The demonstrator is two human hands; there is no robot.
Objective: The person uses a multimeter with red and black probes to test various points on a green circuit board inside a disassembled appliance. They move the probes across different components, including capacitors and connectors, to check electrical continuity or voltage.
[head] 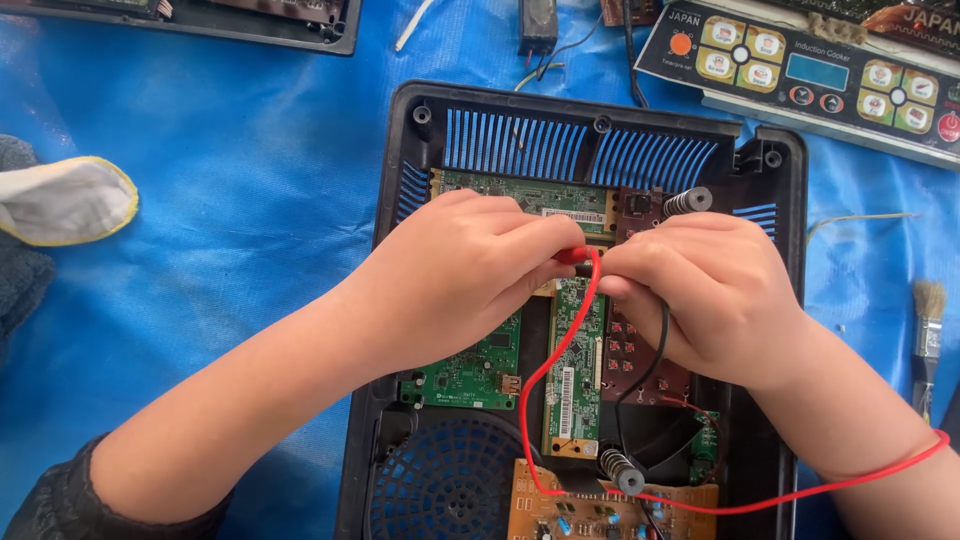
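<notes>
Bright, even daylight fills the scene, soft enough that both hands cast only faint shadows on the circuit boards beneath them. The blue tarp left of the left hand shows pale sheen along its wrinkles. Focus stays sharp throughout; little edge distortion shows.

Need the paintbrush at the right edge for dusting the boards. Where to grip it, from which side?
Probably by the handle, below the metal band, coming in from the right. The paintbrush lies flat on the blue tarp, bristles pointing away, handle toward the person; the right hand and black casing crowd its left.
</notes>
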